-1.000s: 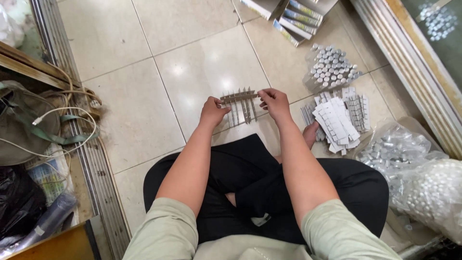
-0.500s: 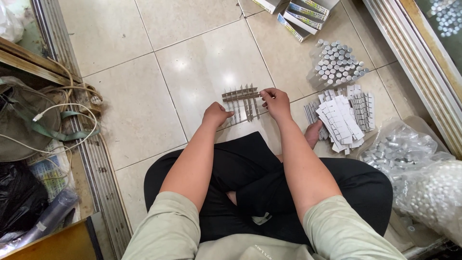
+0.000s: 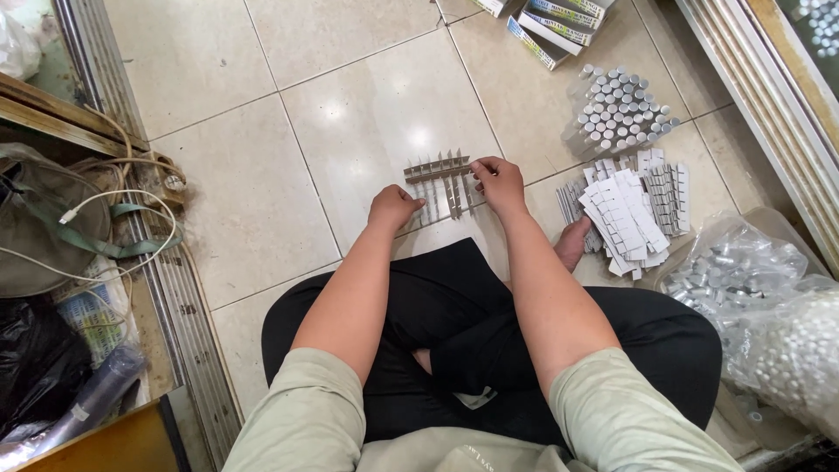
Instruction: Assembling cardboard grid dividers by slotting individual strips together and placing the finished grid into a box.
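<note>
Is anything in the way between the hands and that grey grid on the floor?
Nothing visible. The left hand and right hand both rest right on the grid, with only bare tile around it. The white strips lie off to the right, apart.

Beige tiled floor (image 3: pixel 227 192), grey slotted cardboard grid (image 3: pixel 441 183) lying flat at centre, cluster of silver-capped vials (image 3: pixel 620 109) upright to the right, heap of white and grey card strips (image 3: pixel 629 210) beside it, flat boxes (image 3: pixel 551 22) at top edge, clear bags of vials (image 3: pixel 760 306) at right.

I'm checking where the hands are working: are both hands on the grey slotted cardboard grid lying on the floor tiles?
Yes, the left hand and right hand both rest on the grid.
</note>
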